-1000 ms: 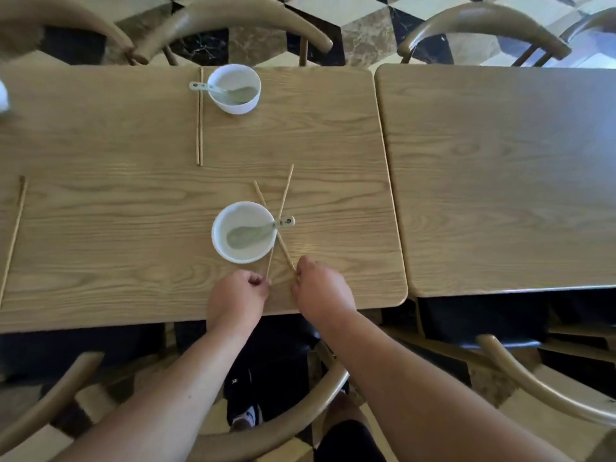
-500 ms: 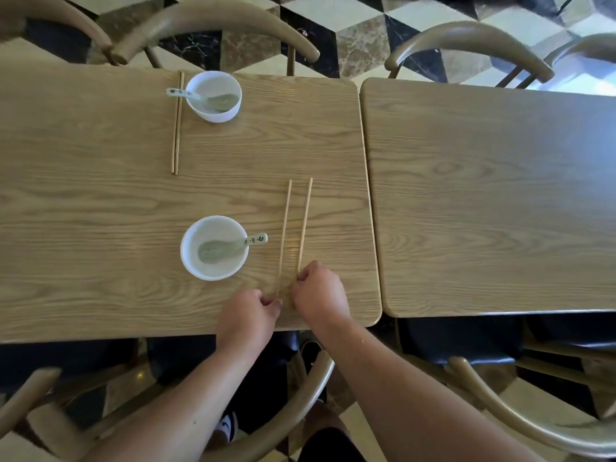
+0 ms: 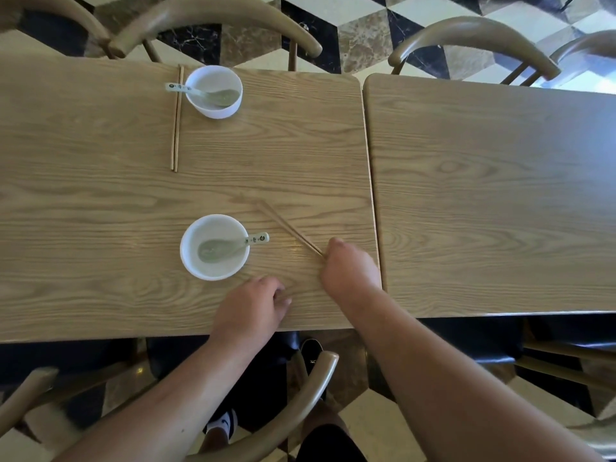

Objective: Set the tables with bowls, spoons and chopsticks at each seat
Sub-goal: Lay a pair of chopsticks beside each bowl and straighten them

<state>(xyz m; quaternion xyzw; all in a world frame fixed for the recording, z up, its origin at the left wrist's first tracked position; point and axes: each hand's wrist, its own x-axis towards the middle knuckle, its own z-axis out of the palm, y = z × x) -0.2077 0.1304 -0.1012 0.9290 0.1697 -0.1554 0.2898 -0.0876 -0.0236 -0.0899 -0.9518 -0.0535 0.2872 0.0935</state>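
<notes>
A white bowl (image 3: 215,247) with a pale green spoon (image 3: 233,246) in it sits near the front edge of the left wooden table (image 3: 100,211). Just right of it, a pair of wooden chopsticks (image 3: 290,230) points away to the upper left, blurred, with my right hand (image 3: 348,270) gripping its near end. My left hand (image 3: 251,310) rests at the table's front edge with loosely curled fingers and holds nothing. At the far side stands a second white bowl (image 3: 214,91) with a spoon (image 3: 200,92), and a straight pair of chopsticks (image 3: 176,118) lies to its left.
A second wooden table (image 3: 493,201) adjoins on the right. Curved wooden chair backs stand along the far side (image 3: 213,18) (image 3: 473,38) and the near side (image 3: 283,418). The floor is checkered marble.
My left hand has let go of the chopsticks and pulled back toward the table edge. My right hand has brought both sticks together and swung them so they point to the upper left.
</notes>
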